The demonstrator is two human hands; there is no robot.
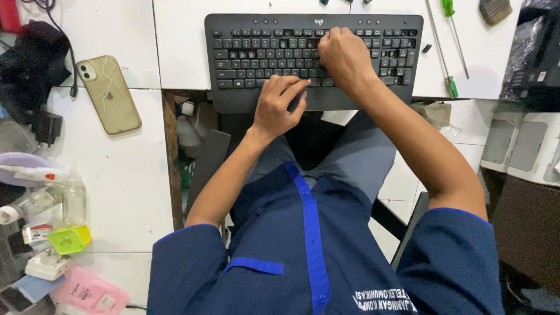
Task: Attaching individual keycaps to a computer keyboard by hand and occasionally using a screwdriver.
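Note:
A black keyboard (245, 58) lies on the white tabletop, its front edge hanging over a gap above my lap. A few of its keys look missing or sunken. My left hand (279, 108) curls over the keyboard's palm rest at the front edge and grips it. Further back, my right hand (344, 55) is bunched over the upper key rows right of centre, with its fingertips pinched down on a key that the fingers hide. Below the hands I see my dark blue shirt and grey trousers.
A phone in a yellowish case (109, 93) lies left of the keyboard. Two long screwdrivers with green handles (452, 55) lie to its right. Small clutter crowds the left edge: a clear bottle (73, 201), a yellow-green block (70, 239), a pink packet (90, 294). White machines (525, 146) stand at right.

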